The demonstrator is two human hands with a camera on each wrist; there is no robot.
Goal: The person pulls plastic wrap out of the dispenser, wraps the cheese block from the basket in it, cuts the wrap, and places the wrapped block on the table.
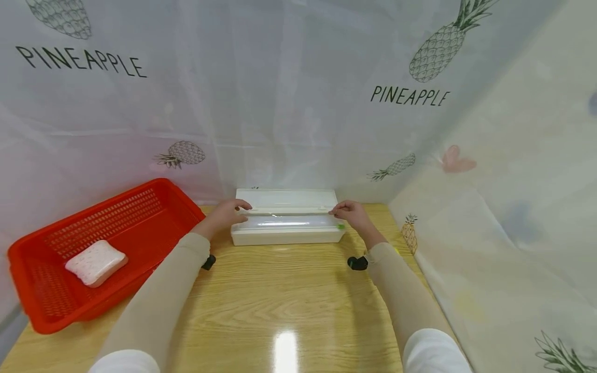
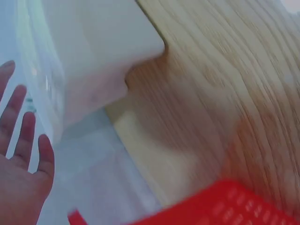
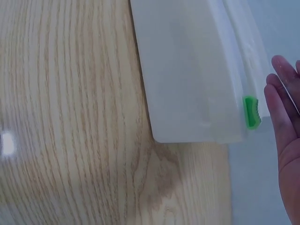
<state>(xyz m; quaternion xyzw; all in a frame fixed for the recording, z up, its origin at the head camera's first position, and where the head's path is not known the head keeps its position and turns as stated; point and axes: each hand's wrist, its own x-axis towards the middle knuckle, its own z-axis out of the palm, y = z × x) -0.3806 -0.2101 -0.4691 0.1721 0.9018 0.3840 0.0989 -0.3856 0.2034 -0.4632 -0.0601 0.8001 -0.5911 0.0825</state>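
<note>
A white cling film box (image 1: 286, 237) stands at the back of the table, its lid (image 1: 285, 198) raised at the rear. Inside lies a shiny roll of clear film (image 1: 284, 221). My left hand (image 1: 225, 214) is at the box's left end, thumb and fingers apart beside the lid's edge; its other fingers (image 2: 18, 122) are spread in the left wrist view. At the right end, my right hand (image 1: 354, 213) has its fingertips close together at the lid's edge; whether they pinch anything I cannot tell. A green piece (image 3: 252, 112) sits at the box's right end, below that hand.
To the left stands a red plastic basket (image 1: 140, 220) with a pale, block-like sponge (image 1: 96, 262) in it. The wooden table (image 1: 280, 295) ends at a pineapple-printed curtain (image 1: 289, 103) behind the box, with another patterned sheet (image 1: 503, 217) along the right edge.
</note>
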